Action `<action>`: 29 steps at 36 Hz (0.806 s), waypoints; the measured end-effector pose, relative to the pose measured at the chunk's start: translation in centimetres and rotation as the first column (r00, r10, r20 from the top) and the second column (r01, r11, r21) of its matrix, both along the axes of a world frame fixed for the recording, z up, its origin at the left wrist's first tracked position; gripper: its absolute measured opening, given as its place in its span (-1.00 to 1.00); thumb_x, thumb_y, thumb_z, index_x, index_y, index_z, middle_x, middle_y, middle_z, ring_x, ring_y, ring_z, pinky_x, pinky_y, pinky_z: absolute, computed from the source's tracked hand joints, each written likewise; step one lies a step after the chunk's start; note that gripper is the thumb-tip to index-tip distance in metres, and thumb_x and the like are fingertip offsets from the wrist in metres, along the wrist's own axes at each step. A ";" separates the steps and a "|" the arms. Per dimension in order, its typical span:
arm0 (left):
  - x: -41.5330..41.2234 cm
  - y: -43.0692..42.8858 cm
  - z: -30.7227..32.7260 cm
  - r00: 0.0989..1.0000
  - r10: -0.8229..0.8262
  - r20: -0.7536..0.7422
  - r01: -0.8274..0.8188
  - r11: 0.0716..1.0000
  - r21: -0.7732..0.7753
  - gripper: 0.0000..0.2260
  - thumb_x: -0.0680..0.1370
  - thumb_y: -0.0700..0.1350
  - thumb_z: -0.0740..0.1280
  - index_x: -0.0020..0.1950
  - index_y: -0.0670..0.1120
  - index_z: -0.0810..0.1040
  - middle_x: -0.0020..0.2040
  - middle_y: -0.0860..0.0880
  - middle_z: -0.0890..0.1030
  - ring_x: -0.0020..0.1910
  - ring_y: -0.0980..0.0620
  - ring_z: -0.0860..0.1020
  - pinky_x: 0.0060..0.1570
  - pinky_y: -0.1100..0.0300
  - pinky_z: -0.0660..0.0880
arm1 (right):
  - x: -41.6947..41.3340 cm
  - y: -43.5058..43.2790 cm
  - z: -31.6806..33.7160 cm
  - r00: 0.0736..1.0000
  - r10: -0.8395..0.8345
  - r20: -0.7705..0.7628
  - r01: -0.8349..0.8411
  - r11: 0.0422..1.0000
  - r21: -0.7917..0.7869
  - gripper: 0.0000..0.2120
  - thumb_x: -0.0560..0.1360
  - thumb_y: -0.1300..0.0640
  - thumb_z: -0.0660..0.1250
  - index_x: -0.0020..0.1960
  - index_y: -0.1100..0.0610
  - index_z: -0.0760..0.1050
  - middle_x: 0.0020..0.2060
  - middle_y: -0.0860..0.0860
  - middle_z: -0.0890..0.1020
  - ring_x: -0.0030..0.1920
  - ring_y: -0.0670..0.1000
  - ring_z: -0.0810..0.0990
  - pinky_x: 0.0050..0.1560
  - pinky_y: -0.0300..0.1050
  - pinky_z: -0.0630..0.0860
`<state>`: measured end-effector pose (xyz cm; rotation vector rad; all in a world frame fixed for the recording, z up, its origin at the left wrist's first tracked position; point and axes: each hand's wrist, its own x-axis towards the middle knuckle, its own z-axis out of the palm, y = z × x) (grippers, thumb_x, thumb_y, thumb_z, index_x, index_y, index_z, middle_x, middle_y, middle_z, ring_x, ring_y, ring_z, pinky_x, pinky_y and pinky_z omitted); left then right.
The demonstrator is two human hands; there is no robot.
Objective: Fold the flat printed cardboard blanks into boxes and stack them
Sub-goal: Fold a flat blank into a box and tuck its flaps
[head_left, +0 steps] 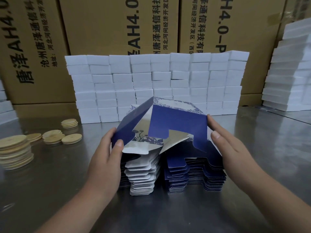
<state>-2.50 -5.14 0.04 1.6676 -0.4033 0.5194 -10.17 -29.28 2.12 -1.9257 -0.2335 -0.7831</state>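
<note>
On the left of the shiny metal bench (50, 182) sit piles of round, flat wooden discs (15, 152). Some more discs lie loose beside them.

Next comes the left hand (107, 153). Its grip is closed on the left flap of a blank (168, 121), with the thumb in front and the fingers behind. The blank is in the middle, held up just above a pile of flat blanks (185, 174) on the bench. It is partly folded open, like a little tent. It is dark blue on some panels and white with blue plant drawings on others. Its flaps stick out at the front.

The right hand (225, 145) is on the right side of the blank. Its grip is open. The fingers are straight and the fingertips touch the blank's right edge.

Behind the blank stands a wall of small white boxes (151, 81). At the far right is another tall white pile (289, 73). Big brown cartons (109, 22) with black letters stand at the back.
</note>
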 end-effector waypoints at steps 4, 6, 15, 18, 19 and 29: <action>-1.1 -0.1 0.4 0.992 -0.065 0.106 0.057 0.995 0.080 -0.60 0.40 0.22 0.11 0.24 0.31 0.29 0.15 0.41 0.42 0.18 0.51 0.34 0.06 0.60 0.25 | 0.0 0.1 0.1 1.000 0.019 -0.011 -0.019 0.999 -0.043 -0.57 0.44 -0.11 0.06 0.25 -0.45 0.14 0.13 -0.69 0.29 0.27 -0.53 0.19 0.11 -0.64 0.20; -1.8 -0.3 0.8 0.986 -0.087 0.145 0.071 0.991 0.113 -0.59 0.36 0.25 0.09 0.22 0.35 0.24 0.15 0.43 0.43 0.19 0.50 0.34 0.05 0.61 0.24 | -0.2 0.5 0.3 0.999 0.051 0.004 -0.050 0.995 -0.083 -0.54 0.47 -0.04 0.07 0.28 -0.43 0.10 0.11 -0.63 0.36 0.23 -0.47 0.19 0.14 -0.60 0.27; -3.3 -1.0 1.0 0.975 -0.141 0.172 0.097 0.964 0.246 -0.38 0.26 0.25 0.20 0.28 0.40 0.05 0.36 0.36 0.26 0.36 0.38 0.24 0.26 0.37 0.21 | -1.0 1.7 1.0 0.993 0.096 0.071 -0.083 0.983 -0.166 -0.51 0.47 -0.15 0.09 0.29 -0.55 0.02 0.18 -0.62 0.32 0.10 -0.54 0.37 0.01 -0.68 0.21; -3.5 -1.2 0.9 0.975 -0.144 0.167 0.094 0.957 0.274 -0.36 0.21 0.25 0.23 0.25 0.40 0.08 0.38 0.34 0.24 0.37 0.42 0.20 0.27 0.48 0.17 | -0.9 1.7 0.7 0.997 0.076 0.033 -0.071 0.987 -0.144 -0.39 0.37 -0.19 0.16 0.32 -0.48 -0.05 0.34 -0.48 0.28 0.32 -0.47 0.21 0.12 -0.65 0.16; -3.5 -1.2 0.9 0.976 -0.135 0.173 0.082 0.955 0.284 -0.37 0.20 0.24 0.24 0.23 0.39 0.10 0.36 0.35 0.24 0.34 0.47 0.20 0.22 0.55 0.15 | -0.9 1.7 0.7 0.998 0.062 0.023 -0.058 0.988 -0.142 -0.35 0.35 -0.19 0.17 0.32 -0.49 -0.07 0.37 -0.43 0.26 0.36 -0.43 0.17 0.15 -0.64 0.14; -4.1 -1.6 0.9 0.974 -0.120 0.193 0.012 0.875 0.485 -0.31 0.14 0.29 0.27 0.13 0.63 -0.03 0.16 0.59 0.23 0.25 0.38 0.30 0.06 0.40 0.27 | -1.3 2.4 0.2 0.997 0.071 0.030 -0.068 0.994 -0.086 -0.31 0.25 -0.26 0.24 0.22 -0.59 -0.09 0.36 -0.53 0.12 0.36 -0.45 0.13 0.22 -0.53 0.21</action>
